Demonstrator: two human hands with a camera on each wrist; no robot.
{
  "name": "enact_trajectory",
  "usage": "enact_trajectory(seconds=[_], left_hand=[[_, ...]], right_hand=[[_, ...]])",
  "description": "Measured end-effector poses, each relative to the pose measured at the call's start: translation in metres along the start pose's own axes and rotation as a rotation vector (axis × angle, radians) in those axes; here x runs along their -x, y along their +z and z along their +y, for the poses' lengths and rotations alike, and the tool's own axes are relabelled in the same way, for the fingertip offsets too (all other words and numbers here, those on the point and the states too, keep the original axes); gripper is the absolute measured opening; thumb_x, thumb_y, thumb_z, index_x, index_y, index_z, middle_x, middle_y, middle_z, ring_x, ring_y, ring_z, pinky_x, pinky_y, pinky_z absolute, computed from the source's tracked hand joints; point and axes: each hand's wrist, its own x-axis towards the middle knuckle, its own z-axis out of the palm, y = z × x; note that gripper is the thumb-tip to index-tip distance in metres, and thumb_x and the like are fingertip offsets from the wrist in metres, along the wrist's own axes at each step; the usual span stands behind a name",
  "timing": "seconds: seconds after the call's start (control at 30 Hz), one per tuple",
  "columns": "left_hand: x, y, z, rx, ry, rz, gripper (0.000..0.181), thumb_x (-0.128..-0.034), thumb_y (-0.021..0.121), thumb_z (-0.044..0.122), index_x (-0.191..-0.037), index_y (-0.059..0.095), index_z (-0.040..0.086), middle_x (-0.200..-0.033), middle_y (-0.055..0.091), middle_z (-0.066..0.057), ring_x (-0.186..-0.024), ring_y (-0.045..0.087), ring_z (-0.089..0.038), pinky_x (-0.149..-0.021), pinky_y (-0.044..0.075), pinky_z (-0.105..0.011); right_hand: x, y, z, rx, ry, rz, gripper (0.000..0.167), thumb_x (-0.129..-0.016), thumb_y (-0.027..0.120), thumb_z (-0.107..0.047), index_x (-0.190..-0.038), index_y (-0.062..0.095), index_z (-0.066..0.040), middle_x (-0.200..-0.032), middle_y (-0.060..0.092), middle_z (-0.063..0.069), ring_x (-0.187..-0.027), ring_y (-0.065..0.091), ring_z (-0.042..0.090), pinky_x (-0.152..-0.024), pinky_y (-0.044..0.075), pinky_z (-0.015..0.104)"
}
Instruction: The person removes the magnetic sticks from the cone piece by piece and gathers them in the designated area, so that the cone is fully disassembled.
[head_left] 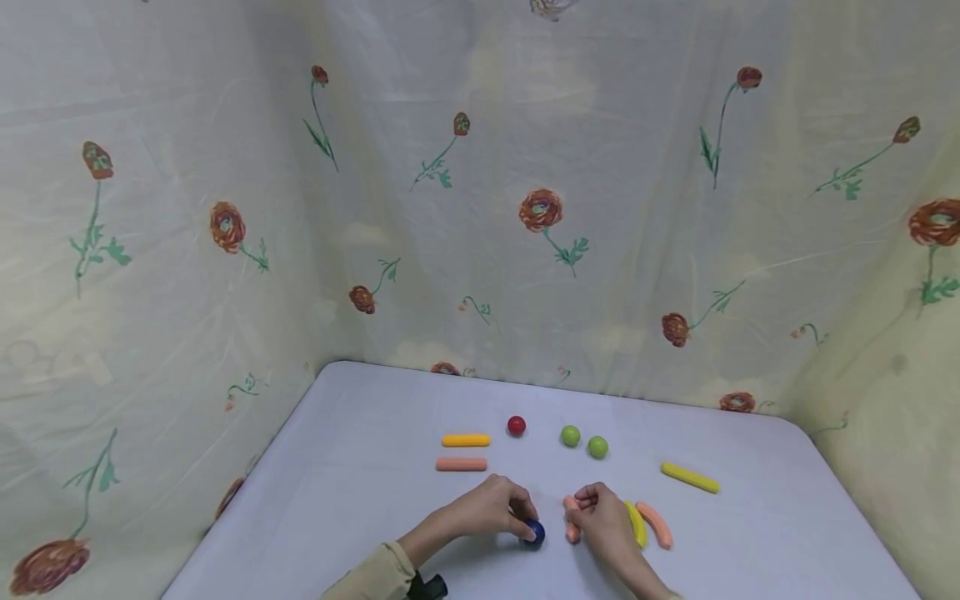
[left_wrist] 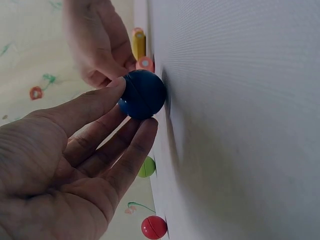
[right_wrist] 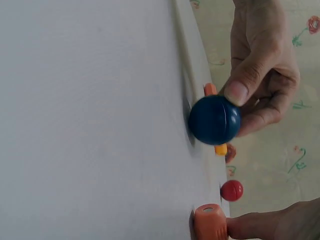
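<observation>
In the head view my left hand (head_left: 491,508) pinches a dark blue ball (head_left: 535,534) between thumb and fingers, low at the tabletop. Its seam line shows in the left wrist view, where the ball (left_wrist: 143,94) is held by the fingertips. Just to the right, my right hand (head_left: 606,521) has its curled fingers on a salmon-coloured stick (head_left: 572,518). A fingertip meets the side of that stick (right_wrist: 210,222) in the right wrist view; the thumb is out of that frame. Right beside this hand lie a curved yellow piece (head_left: 636,525) and a curved salmon piece (head_left: 656,525).
Farther back on the white table (head_left: 360,433) are an orange stick (head_left: 466,440), a straight salmon stick (head_left: 461,464), a red ball (head_left: 516,426) and two green balls (head_left: 571,436). A yellow stick (head_left: 690,477) lies at the right. Flowered curtains (head_left: 525,292) enclose the table.
</observation>
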Motion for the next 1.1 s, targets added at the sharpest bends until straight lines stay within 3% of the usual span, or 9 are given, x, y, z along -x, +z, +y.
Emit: enact_trajectory(seconds=[0.1, 0.37, 0.67, 0.73, 0.87, 0.97, 1.1], left_hand=[[0.0, 0.0, 0.0, 0.005, -0.001, -0.004, 0.016, -0.0785, 0.079, 0.014, -0.093, 0.074, 0.014, -0.079, 0.07, 0.011, -0.071, 0.061, 0.002, -0.069, 0.05, -0.015], [0.0, 0.001, 0.0, 0.016, -0.01, 0.003, 0.014, -0.0784, 0.079, 0.014, -0.092, 0.074, 0.014, -0.078, 0.069, 0.011, -0.07, 0.06, 0.001, -0.068, 0.05, -0.015], [-0.001, 0.005, 0.003, 0.018, -0.046, 0.049, 0.013, -0.0787, 0.079, 0.015, -0.091, 0.074, 0.014, -0.077, 0.069, 0.011, -0.069, 0.058, -0.001, -0.066, 0.049, -0.015], [-0.004, 0.006, 0.005, 0.03, -0.079, 0.086, 0.013, -0.0786, 0.079, 0.015, -0.091, 0.075, 0.014, -0.078, 0.069, 0.01, -0.069, 0.057, -0.002, -0.067, 0.05, -0.018], [-0.015, 0.007, 0.005, 0.045, -0.153, 0.223, 0.015, -0.078, 0.079, 0.012, -0.092, 0.074, 0.012, -0.079, 0.068, 0.008, -0.072, 0.057, -0.006, -0.075, 0.051, -0.026], [-0.031, 0.008, 0.003, 0.054, -0.19, 0.333, 0.017, -0.079, 0.078, 0.009, -0.095, 0.075, 0.009, -0.081, 0.069, 0.005, -0.075, 0.057, -0.008, -0.076, 0.053, -0.027], [-0.057, 0.005, 0.001, 0.003, -0.181, 0.468, 0.021, -0.0804, 0.076, 0.005, -0.101, 0.074, 0.0, -0.089, 0.074, -0.006, -0.083, 0.063, -0.012, -0.074, 0.057, -0.029]], right_hand=[[0.001, -0.009, 0.008, 0.014, -0.002, 0.011, 0.026, -0.078, 0.073, -0.007, -0.099, 0.058, 0.0, -0.086, 0.06, 0.008, -0.074, 0.054, 0.015, -0.06, 0.044, 0.025], [0.006, -0.03, 0.025, 0.024, -0.105, 0.081, 0.025, -0.073, 0.071, 0.0, -0.095, 0.058, 0.002, -0.084, 0.06, 0.009, -0.075, 0.055, 0.015, -0.061, 0.043, 0.021], [0.005, -0.038, 0.031, 0.082, -0.095, 0.087, 0.025, -0.074, 0.075, -0.002, -0.093, 0.06, 0.002, -0.082, 0.061, 0.008, -0.074, 0.056, 0.017, -0.062, 0.043, 0.027], [0.006, -0.039, 0.031, 0.082, -0.087, 0.086, 0.025, -0.073, 0.075, -0.001, -0.093, 0.06, 0.001, -0.082, 0.06, 0.008, -0.074, 0.055, 0.016, -0.062, 0.043, 0.026], [0.005, -0.04, 0.031, 0.077, -0.074, 0.078, 0.026, -0.073, 0.075, 0.001, -0.094, 0.059, 0.002, -0.083, 0.06, 0.009, -0.074, 0.055, 0.017, -0.063, 0.044, 0.027], [0.005, -0.04, 0.031, 0.071, -0.057, 0.062, 0.026, -0.073, 0.074, 0.002, -0.095, 0.059, 0.002, -0.084, 0.06, 0.009, -0.075, 0.055, 0.017, -0.063, 0.045, 0.028], [0.005, -0.04, 0.032, 0.061, -0.044, 0.05, 0.026, -0.073, 0.072, 0.004, -0.096, 0.059, 0.002, -0.084, 0.059, 0.009, -0.075, 0.055, 0.017, -0.063, 0.045, 0.027]])
